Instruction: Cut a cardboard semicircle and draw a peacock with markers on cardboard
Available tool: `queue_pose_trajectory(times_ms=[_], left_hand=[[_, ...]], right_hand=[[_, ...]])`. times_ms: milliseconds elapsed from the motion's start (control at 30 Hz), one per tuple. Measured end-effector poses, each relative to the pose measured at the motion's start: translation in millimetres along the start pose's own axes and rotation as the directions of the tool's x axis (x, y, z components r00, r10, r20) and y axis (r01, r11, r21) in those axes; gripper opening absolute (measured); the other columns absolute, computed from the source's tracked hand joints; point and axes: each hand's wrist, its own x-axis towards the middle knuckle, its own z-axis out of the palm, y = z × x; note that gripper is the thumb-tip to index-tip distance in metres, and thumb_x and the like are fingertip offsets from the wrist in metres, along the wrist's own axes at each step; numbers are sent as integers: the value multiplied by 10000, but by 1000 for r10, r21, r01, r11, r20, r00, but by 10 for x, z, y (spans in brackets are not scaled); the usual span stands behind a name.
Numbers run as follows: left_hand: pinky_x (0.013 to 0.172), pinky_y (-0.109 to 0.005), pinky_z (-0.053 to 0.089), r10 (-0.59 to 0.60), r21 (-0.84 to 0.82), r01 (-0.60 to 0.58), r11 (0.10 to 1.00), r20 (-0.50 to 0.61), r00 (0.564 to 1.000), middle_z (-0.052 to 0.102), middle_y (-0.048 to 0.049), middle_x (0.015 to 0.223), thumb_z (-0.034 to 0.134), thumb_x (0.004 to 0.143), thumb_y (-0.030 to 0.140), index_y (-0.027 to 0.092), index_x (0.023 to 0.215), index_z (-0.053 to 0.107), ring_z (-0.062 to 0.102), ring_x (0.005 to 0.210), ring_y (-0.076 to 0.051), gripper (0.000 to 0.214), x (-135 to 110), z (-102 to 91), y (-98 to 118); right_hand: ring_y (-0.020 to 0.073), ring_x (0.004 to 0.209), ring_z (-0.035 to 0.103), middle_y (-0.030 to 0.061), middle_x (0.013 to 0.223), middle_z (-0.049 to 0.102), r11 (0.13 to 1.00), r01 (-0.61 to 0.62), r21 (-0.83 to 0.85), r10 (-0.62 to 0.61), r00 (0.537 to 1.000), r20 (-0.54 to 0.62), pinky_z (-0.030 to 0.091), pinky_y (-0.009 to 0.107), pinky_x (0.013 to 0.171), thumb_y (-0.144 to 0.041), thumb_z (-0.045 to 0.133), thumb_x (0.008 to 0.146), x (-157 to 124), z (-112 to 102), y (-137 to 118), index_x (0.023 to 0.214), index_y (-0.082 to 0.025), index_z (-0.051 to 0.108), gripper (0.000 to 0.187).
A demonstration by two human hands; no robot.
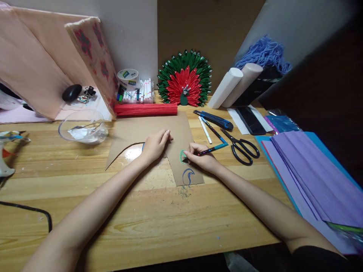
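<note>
A brown cardboard sheet (181, 128) with a curved cut edge lies on the wooden table. My left hand (155, 145) rests on it, fingers curled in, with nothing visible in them. My right hand (202, 158) is closed round a dark marker pen (211, 149) with coloured dots. Its tip is hidden by my fingers, beside a green rounded outline (182, 155) on the cardboard. Just below that is a blue curved drawing (188, 176). A small blue patch shows beside my left wrist, too covered to name.
To the right lie a white marker (205, 130), a utility knife (214, 120), black-handled scissors (241, 147) and purple paper (320, 173). Behind are a red crepe roll (146, 109) and a red-green peacock craft (185, 81). At left stand a clear bowl (82, 128) and a glue gun (5, 158).
</note>
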Motion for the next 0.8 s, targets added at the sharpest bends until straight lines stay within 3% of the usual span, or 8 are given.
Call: queue_pose_trajectory(times_ms=[433,567,700,800], left_hand=[[763,-286,438,5,5,-5,1000,-6,1000,663,-30,832,253,918,403,197,792,586,599,800,-159,411,3,-2,-7],[757,-282,437,14,4,-14,1000,-15,1000,662,-26,826,248,918,406,201,786,587,599,801,-159,417,0,0,-8],[753,-280,438,11,3,-11,1000,-18,1000,665,-23,826,252,917,410,203,789,587,602,803,-161,413,-3,1,-9],[755,-282,440,8,6,-8,1000,-15,1000,666,-23,831,250,918,407,204,789,586,604,809,-161,413,-2,1,-10]], right_hand=[[107,507,443,-22,532,502,998,19,-56,-18,1000,12,328,241,507,-307,530,810,-11,-4,18,559,-192,395,307],[112,543,445,-21,584,505,998,9,-59,-14,997,-74,322,242,518,-320,545,800,-9,-6,-9,615,-192,442,248],[111,528,443,-22,548,502,999,12,-45,-11,1000,7,328,245,523,-313,526,811,-13,-7,-21,574,-192,400,294],[111,540,444,-21,565,509,998,5,-59,-8,999,-37,328,244,528,-324,515,818,-15,-8,-20,597,-192,415,277]])
